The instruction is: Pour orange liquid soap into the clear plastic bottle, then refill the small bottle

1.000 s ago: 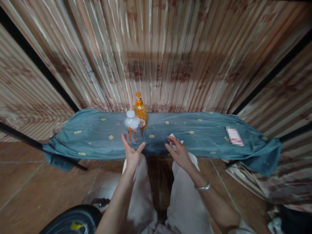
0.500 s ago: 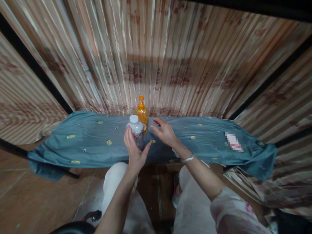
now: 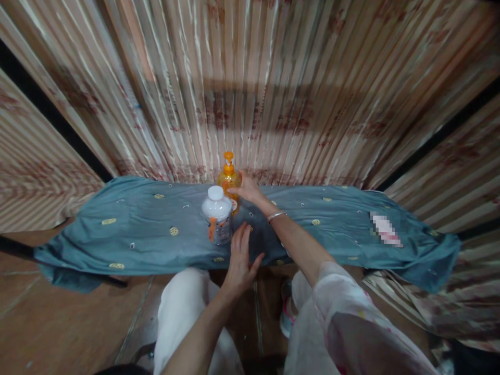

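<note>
A clear bottle with a white cap and an orange-marked label [image 3: 217,216] stands upright near the middle of the cloth-covered surface. Just behind it and slightly right is an orange pump bottle [image 3: 228,179], also upright. My right hand [image 3: 249,190] is at the right side of the pump bottle, thumb in front and fingers behind, wrapped round it. To the right of the clear bottle's base, my left hand [image 3: 242,260] is held with its fingers apart and nothing in it.
The teal patterned cloth [image 3: 148,229] covers a long, narrow surface above my knees. A blurred-out pink and white item [image 3: 385,229] lies at its right. Pleated curtains [image 3: 250,94] hang behind, with dark poles at both sides.
My left hand has moved right, away from the clear bottle's left side. My right hand has moved left and forward to the pump bottle and closed round it.
</note>
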The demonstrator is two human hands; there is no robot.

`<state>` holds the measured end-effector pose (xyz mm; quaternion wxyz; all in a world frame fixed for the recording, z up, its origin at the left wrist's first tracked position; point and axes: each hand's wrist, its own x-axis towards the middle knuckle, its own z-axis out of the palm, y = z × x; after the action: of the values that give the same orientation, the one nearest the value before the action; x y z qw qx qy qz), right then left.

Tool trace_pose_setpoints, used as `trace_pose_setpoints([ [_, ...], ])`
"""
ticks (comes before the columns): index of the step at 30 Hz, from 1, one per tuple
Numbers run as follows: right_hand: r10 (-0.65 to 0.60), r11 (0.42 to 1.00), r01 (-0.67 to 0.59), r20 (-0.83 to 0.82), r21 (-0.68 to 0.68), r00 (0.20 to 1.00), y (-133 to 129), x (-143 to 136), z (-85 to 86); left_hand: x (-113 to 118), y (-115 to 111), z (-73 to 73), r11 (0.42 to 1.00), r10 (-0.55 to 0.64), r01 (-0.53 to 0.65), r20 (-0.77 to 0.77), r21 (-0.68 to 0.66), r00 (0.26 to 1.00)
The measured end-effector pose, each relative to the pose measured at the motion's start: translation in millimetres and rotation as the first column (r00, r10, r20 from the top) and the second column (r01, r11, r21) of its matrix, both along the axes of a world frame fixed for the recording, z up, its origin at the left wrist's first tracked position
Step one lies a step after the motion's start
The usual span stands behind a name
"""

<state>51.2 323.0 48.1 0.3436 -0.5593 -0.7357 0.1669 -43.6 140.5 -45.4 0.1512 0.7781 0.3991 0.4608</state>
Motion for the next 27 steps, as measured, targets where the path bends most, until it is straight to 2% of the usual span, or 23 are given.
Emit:
trace_pose_setpoints([
  [5, -0.033, 0.999, 0.033, 0.002, 0.026, 0.999, -4.9, -3.8, -9.9, 1.7, -0.2, -1.4, 0.999, -0.023, 0.024, 0.023, -0.029, 0.999],
  [8, -0.061, 0.998, 0.060, 0.009, 0.034, 0.998, -12.2, 7.4, -5.4, 1.5, -0.7, -2.1, 0.999, -0.013, 0.014, 0.029, -0.048, 0.999],
  [11, -0.138, 0.990, 0.137, 0.005, 0.042, 0.990, -26.6, 30.6, 4.5, 1.8, -1.2, -3.6, 0.998, -0.014, 0.015, 0.025, -0.065, 1.000],
  [16, -0.205, 0.977, 0.204, 0.012, 0.059, 0.979, -78.3, 71.6, 17.2, 7.3, -0.5, -5.7, 0.998, 0.009, -0.003, 0.088, -0.069, 0.996],
  [20, -0.158, 0.987, 0.159, -0.044, 0.009, 0.986, -133.6, 89.8, 14.1, 10.4, -0.4, -2.0, 0.976, 0.073, -0.025, 0.218, -0.215, 0.973],
  [22, -0.101, 0.994, 0.098, -0.081, -0.037, 0.992, -158.3, 94.6, 9.7, 9.4, -0.6, 1.5, 0.960, 0.055, 0.025, 0.275, -0.278, 0.960],
  [25, 0.001, 0.993, -0.012, -0.099, -0.115, 0.995, -186.7, 97.5, 4.1, 6.8, -1.7, 6.2, 0.922, -0.043, 0.177, 0.363, -0.345, 0.931],
  [27, 0.044, 0.985, -0.060, -0.104, -0.160, 0.994, -199.5, 96.7, 2.3, 5.9, -3.2, 7.8, 0.875, -0.118, 0.297, 0.426, -0.383, 0.897],
])
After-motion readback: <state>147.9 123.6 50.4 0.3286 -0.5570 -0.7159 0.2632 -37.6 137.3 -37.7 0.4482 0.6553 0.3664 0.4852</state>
